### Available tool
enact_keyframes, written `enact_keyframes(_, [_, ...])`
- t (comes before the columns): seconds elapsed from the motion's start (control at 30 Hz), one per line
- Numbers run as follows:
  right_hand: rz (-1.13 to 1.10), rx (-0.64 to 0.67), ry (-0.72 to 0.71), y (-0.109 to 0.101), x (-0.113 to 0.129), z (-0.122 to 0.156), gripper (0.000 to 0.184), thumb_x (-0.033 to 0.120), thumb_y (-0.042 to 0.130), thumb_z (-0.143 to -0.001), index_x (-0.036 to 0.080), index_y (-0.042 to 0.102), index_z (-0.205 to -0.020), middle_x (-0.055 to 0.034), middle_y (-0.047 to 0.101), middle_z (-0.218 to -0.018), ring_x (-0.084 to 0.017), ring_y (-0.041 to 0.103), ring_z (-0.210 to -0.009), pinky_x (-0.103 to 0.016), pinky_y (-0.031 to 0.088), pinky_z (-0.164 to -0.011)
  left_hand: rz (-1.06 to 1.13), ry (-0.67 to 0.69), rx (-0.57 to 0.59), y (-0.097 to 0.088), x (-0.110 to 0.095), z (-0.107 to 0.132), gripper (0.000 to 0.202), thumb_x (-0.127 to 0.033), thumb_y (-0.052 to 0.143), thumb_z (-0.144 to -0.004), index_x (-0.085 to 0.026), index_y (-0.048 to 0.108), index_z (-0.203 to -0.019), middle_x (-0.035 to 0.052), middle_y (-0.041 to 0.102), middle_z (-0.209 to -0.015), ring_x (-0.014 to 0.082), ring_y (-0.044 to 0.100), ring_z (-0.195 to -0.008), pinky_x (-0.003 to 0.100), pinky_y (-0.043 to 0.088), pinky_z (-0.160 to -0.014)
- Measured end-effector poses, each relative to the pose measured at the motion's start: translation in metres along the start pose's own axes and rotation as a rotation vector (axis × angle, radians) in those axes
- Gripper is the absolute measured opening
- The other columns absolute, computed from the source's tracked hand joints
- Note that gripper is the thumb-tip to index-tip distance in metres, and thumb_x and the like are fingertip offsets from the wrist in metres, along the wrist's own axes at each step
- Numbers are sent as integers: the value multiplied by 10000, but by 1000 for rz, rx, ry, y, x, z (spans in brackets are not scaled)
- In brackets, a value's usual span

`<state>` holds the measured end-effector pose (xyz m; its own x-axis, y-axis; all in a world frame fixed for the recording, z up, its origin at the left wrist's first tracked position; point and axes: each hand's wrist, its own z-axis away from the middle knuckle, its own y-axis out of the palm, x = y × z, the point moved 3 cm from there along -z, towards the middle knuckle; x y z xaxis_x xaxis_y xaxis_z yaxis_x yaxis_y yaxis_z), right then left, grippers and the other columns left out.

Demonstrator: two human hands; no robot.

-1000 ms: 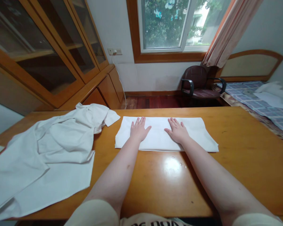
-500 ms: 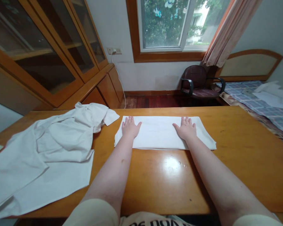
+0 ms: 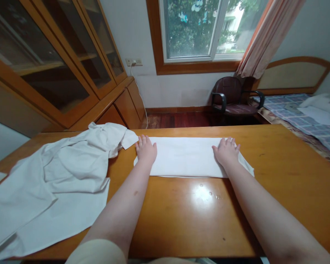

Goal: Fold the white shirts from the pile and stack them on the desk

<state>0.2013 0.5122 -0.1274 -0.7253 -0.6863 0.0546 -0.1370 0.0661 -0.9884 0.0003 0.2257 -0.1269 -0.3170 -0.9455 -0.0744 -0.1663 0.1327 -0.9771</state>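
A folded white cloth (image 3: 185,157) lies flat as a long band across the far middle of the wooden table (image 3: 187,216). My left hand (image 3: 146,149) rests palm down on its left end, fingers stretched out and close together. At the cloth's right end my right hand (image 3: 227,152) presses flat too, fingers extended. Neither hand grips anything.
A crumpled white garment (image 3: 57,176) covers the table's left part, almost touching the folded cloth. Wooden glass-door cabinets (image 3: 52,62) line the left wall. Beyond the table stand a dark armchair (image 3: 232,97) under the window and a bed (image 3: 305,117) at the right.
Both hands have slid outward over the folded cloth, the left toward its left end and the right toward its right end. The cloth looks smoother and stays in place.
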Motion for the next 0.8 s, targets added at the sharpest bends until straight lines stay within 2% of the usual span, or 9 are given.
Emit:
enact_keyframes(0.07, [-37,-36,-185,-6,31,8,641,427,325,-916,32,294,-1420,-218,218,-1502,-320,139,-1393,-522,105,-1091,13,156,-42,-5,-28,8,609,-375,314,-903,-61,302,-1425,151,244,-1512,285,134,-1407,468,114,-1134])
enact_keyframes(0.17, [-158,86,-445,-5,81,26,569,379,296,-932,109,302,-1433,-140,242,-1514,-257,181,-1394,-449,179,-1098,75,423,60,1,-75,26,560,-367,320,-912,-167,310,-1435,89,277,-1510,256,162,-1405,463,138,-1131])
enact_keyframes(0.23, [-197,168,-520,0,103,36,558,371,272,-941,146,271,-1452,-106,249,-1517,-229,198,-1392,-440,176,-1103,100,478,122,8,-94,36,547,-361,314,-918,-218,290,-1446,67,257,-1520,253,182,-1400,471,172,-1119])
enact_keyframes(0.3, [-189,180,-522,5,110,40,579,421,264,-943,178,237,-1468,-79,225,-1527,-221,179,-1398,-445,136,-1116,111,477,133,14,-99,40,554,-394,301,-924,-259,251,-1459,49,214,-1535,250,169,-1405,481,173,-1116])
enact_keyframes(0.37, [-157,172,-489,9,103,40,626,499,254,-933,196,209,-1478,-65,195,-1536,-224,156,-1404,-453,115,-1119,110,449,143,17,-90,40,578,-456,291,-921,-285,214,-1468,42,185,-1543,248,151,-1410,488,164,-1115])
enact_keyframes(0.43, [-121,171,-438,10,86,36,670,557,231,-919,197,192,-1483,-61,175,-1541,-231,142,-1407,-457,124,-1117,100,416,159,17,-70,36,603,-496,281,-916,-283,193,-1474,44,178,-1544,242,143,-1412,481,158,-1118])
enact_keyframes(0.67, [-20,177,-203,13,-1,22,713,580,209,-907,160,193,-1483,-94,192,-1535,-245,174,-1399,-436,165,-1108,23,286,218,9,10,26,600,-443,254,-927,-195,224,-1472,55,194,-1536,245,162,-1407,447,158,-1127])
enact_keyframes(0.8, [18,188,-163,12,-30,25,737,577,201,-907,114,187,-1480,-138,197,-1528,-258,184,-1395,-425,171,-1106,13,238,241,7,28,31,605,-442,256,-926,-176,227,-1469,69,185,-1536,251,169,-1405,455,186,-1119])
